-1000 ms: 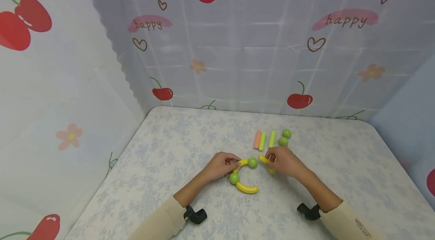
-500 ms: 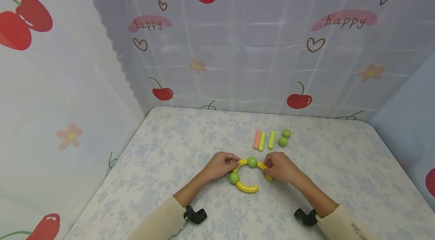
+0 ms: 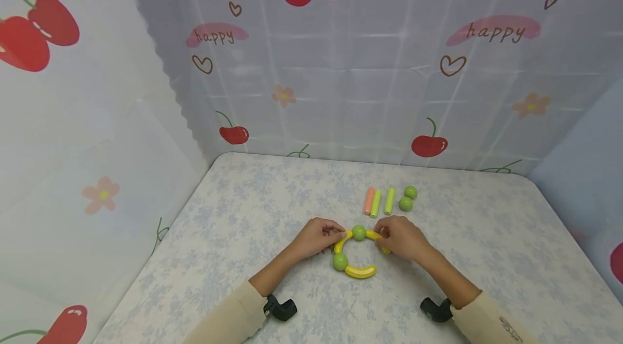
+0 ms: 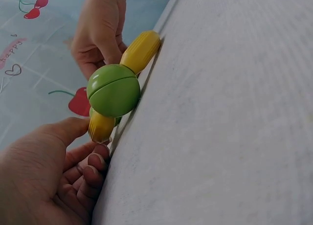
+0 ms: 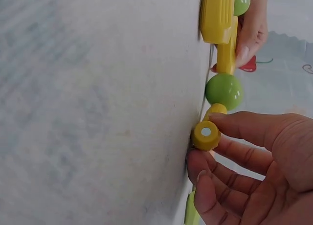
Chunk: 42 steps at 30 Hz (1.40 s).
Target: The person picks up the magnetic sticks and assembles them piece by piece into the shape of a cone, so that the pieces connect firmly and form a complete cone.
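Near the middle of the worktop point(image 3: 272, 192), three curved yellow sticks point(image 3: 360, 272) and two green balls point(image 3: 359, 233) form a gapped ring point(image 3: 340, 262); the left hand point(image 3: 317, 237) pinches the left stick point(image 3: 338, 247), the right hand point(image 3: 403, 237) the right stick point(image 3: 372, 235). All look light, stiff and slick, probably magnetic; pinching the sticks mid-length seems surer than the balls.
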Motion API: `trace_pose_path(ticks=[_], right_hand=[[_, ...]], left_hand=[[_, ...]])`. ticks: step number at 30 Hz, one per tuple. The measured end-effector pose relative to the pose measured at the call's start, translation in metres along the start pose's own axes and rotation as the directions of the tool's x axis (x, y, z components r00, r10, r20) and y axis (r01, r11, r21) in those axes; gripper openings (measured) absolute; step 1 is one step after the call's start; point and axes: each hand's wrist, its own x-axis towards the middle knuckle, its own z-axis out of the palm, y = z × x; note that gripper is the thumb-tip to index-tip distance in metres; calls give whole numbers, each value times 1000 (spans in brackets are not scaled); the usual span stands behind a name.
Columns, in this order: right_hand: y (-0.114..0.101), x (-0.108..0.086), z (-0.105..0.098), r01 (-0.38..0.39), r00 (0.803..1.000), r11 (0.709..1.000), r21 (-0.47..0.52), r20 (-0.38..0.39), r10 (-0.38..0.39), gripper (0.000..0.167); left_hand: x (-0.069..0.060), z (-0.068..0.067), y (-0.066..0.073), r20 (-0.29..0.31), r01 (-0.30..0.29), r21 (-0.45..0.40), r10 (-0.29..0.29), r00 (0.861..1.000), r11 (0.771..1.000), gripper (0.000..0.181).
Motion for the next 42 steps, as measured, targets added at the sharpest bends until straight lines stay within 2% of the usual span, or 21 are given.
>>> trace_pose_path(ticks=[9, 16, 26, 36, 42], right_hand=[[3, 12, -2, 82, 997, 997, -6, 5, -82, 13], [2, 21, -2, 102, 995, 995, -14, 4, -102, 11], [-4, 32, 1, 173, 984, 985, -5, 33, -173, 13], [-8, 35, 0, 158, 986, 987, 14, 50, -158, 16], [-1, 21, -4, 104, 994, 994, 31, -16, -104, 22]], left_hand=[[2, 2, -3, 8, -6, -1, 6, 1000, 1000, 21], [2, 0, -4, 22, -11, 1, 11, 1000, 1000, 18], [-1, -3, -1, 50, -28, 26, 26, 998, 999, 19], [-1, -9, 1, 72, -12, 28, 10, 997, 1000, 31], [-2, -13, 1, 60, 25, 9, -26, 998, 1000, 40]])
